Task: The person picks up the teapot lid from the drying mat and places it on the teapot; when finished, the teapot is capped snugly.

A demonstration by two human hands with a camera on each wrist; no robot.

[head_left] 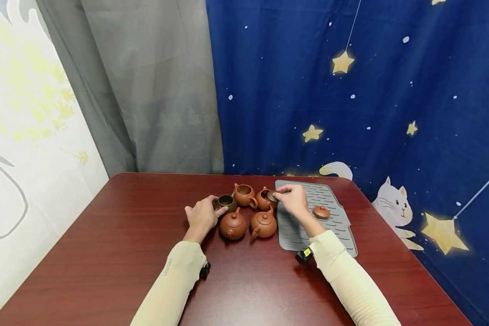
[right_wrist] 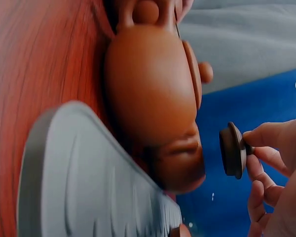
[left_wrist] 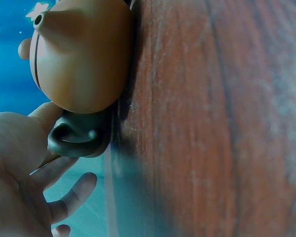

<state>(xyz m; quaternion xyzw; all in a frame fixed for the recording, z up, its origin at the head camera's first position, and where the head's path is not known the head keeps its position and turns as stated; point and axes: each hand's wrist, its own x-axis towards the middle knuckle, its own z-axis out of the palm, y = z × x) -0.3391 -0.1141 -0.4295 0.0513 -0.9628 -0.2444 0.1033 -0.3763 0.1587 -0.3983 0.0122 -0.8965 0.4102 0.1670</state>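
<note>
My right hand (head_left: 294, 200) pinches a small dark brown lid (right_wrist: 232, 150) by its knob, holding it tilted beside an uncovered reddish-brown teapot (head_left: 262, 200). At the left of the group, my left hand (head_left: 201, 216) grips a dark brown teapot (head_left: 230, 203) that has no lid on. Its thumb and a finger are around the body, and the pot's loop handle shows in the left wrist view. Another uncovered teapot (head_left: 244, 195) stands at the back. Nearer me are two lidded teapots, one on the left (head_left: 233, 226) and one on the right (head_left: 265, 225).
A grey ridged mat (head_left: 291, 233) lies right of the teapots, under my right forearm. On it rests a reddish-brown lid (head_left: 321, 212). The teapots crowd close together on the dark red wooden table (head_left: 138, 235). Curtains (head_left: 277, 90) hang behind the table.
</note>
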